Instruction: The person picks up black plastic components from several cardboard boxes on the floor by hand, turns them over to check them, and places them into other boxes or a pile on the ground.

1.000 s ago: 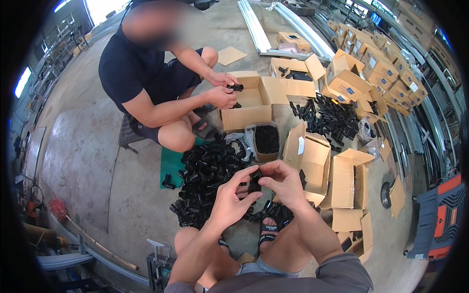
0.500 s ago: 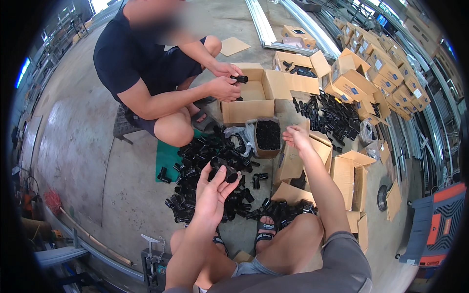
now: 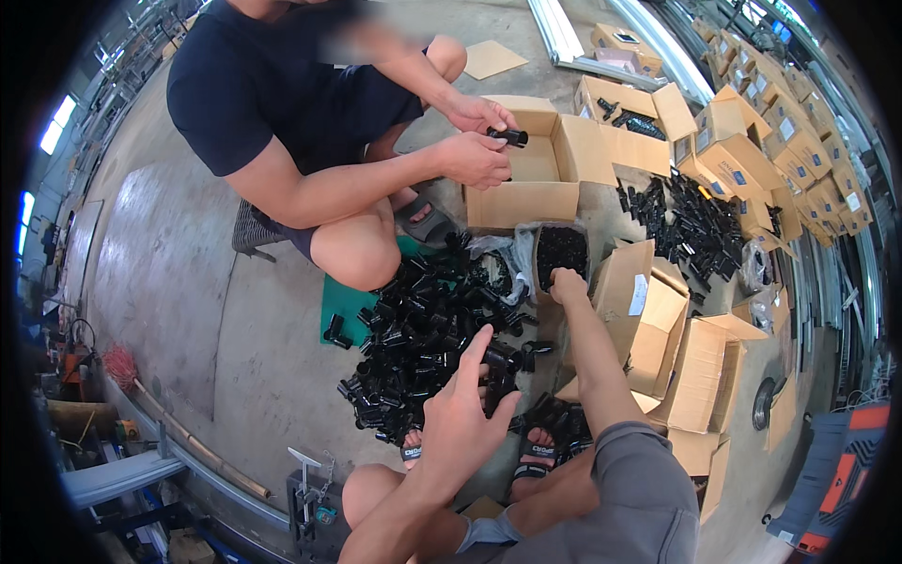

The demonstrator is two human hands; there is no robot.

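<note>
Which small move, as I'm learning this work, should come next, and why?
Perhaps pinch and lift one of the small black pieces with the right hand: it is down at their near edge, while the left hand seems to hold a larger black fitting.

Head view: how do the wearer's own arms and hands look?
The left hand and right hand wear no gloves, and no watch or band shows. The right arm has a short dark grey sleeve and is bare below it; no sleeve can be made out on the left arm.
</note>
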